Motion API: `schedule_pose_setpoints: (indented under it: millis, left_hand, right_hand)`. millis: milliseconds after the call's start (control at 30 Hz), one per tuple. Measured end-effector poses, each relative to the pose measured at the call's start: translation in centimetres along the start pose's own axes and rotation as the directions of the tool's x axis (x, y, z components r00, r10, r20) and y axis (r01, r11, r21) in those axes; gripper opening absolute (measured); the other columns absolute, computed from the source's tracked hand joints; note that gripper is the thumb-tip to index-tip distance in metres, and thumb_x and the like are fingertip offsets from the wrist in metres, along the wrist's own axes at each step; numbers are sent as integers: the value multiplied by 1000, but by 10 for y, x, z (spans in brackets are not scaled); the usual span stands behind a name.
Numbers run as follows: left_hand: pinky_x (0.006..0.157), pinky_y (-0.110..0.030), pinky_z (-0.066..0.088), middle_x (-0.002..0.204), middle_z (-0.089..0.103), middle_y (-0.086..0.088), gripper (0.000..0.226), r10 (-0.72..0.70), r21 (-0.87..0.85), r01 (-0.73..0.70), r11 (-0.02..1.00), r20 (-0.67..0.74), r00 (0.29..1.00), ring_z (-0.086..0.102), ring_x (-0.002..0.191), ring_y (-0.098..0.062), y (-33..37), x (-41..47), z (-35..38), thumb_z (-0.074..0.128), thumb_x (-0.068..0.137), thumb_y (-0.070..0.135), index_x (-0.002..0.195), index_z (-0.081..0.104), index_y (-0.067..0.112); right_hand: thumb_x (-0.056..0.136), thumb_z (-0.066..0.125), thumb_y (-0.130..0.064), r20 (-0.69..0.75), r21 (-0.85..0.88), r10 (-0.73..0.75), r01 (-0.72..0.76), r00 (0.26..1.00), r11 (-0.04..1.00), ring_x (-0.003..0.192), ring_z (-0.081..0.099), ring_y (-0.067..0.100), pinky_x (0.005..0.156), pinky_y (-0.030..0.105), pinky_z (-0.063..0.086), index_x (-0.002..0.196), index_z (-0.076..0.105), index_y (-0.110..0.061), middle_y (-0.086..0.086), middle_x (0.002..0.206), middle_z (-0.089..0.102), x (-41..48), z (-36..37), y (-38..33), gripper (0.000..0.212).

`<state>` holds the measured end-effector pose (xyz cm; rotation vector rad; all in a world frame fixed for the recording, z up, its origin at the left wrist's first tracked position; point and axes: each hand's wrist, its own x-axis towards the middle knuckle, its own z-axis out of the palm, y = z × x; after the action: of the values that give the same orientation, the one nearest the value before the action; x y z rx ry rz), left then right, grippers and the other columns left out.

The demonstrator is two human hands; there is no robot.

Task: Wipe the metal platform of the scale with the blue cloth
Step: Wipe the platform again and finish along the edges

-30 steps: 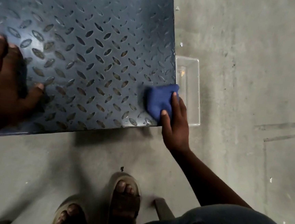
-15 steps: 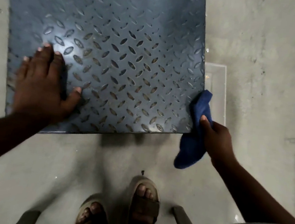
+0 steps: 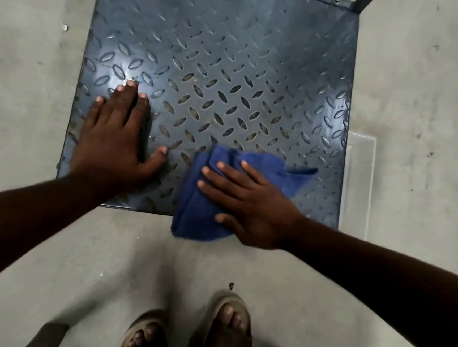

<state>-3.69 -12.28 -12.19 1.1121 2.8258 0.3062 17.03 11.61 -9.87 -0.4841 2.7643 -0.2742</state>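
The scale's metal platform (image 3: 232,63) is a dark blue-grey plate with a raised diamond tread, lying on the concrete floor. The blue cloth (image 3: 200,201) lies crumpled on the platform's near edge, its lower part hanging over onto the floor side. My right hand (image 3: 250,203) presses flat on the cloth with straight, spread fingers. My left hand (image 3: 114,141) rests flat on the platform's near left part, fingers straight and thumb out to the right.
A clear plastic tray (image 3: 358,184) sits on the floor against the platform's right edge. A dark metal post (image 3: 362,2) rises at the far right corner. My sandalled feet (image 3: 224,336) stand on bare concrete just in front of the platform.
My right hand brought the cloth from the platform's right corner, where it hung pinched, leftward onto the near edge and now presses it flat. My left hand stays on the plate.
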Motion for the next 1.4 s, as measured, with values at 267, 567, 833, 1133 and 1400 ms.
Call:
schedule_pose_setpoints:
  millis: [267,567,833,1133,1400]
  left_hand:
    - [121,-57,29,159,46,-24,86,-37,24,39,999,-74,997,44,145,-43,4,-3,-10,43,96,64,163,39,10]
    - [130,-56,21,175,34,-14,81,57,11,-57,998,-57,997,35,160,-35,-29,-49,-17,46,100,61,168,38,19]
    - [133,-49,16,174,32,-19,88,-10,-63,7,998,-47,999,31,162,-35,-32,-48,-15,47,97,63,167,37,11]
    - [133,-53,21,169,41,-20,86,-17,-49,15,999,-34,999,36,159,-37,-34,-47,-15,48,96,63,163,44,9]
    - [134,-52,19,173,35,-17,87,-16,-30,16,999,17,1000,30,163,-34,-35,-46,-14,47,97,65,166,40,13]
  right_hand:
    - [106,30,-53,-224,-16,466,-482,856,876,159,12,28,126,58,12,164,24,-29,4,173,14,78,-30,54,63]
    - [108,17,-48,-258,106,747,-751,613,652,160,4,31,129,52,5,165,15,-14,14,173,6,138,-44,15,67]
    - [107,23,-48,-278,-47,514,-546,811,836,160,9,29,128,49,4,164,21,-18,10,172,12,194,-58,21,65]
    - [107,24,-47,-257,-94,280,-312,925,945,158,18,25,128,52,12,164,25,-19,6,171,21,223,-68,17,63]
    - [104,47,-37,-377,-38,205,-236,903,971,142,43,38,119,52,33,143,54,-10,20,153,47,207,-63,7,48]
